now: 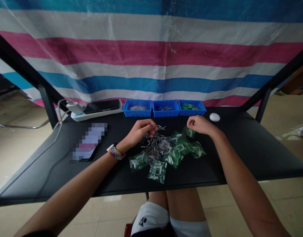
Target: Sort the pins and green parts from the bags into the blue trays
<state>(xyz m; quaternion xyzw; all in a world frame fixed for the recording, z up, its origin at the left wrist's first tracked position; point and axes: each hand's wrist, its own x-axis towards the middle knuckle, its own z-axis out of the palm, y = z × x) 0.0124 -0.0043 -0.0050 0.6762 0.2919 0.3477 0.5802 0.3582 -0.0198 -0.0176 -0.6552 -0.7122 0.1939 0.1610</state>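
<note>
My left hand (141, 130) is curled over a loose heap of small metal pins (153, 140) on the black table (252, 148), fingertips pinched at the heap's top edge; what they hold is too small to make out. My right hand (199, 124) is closed in a loose fist beside a small clear bag with a green card (189, 132), touching or gripping its top. Several more such bags (166, 158) lie spread between and in front of both hands. A striped band (115, 152) is on my left wrist.
Three blue bins (163, 108) stand in a row at the table's back edge. A power strip (92, 113) with a phone on it lies back left, another phone (88, 146) left of my arm, and a white round object (214, 117) back right. A striped tarp hangs behind.
</note>
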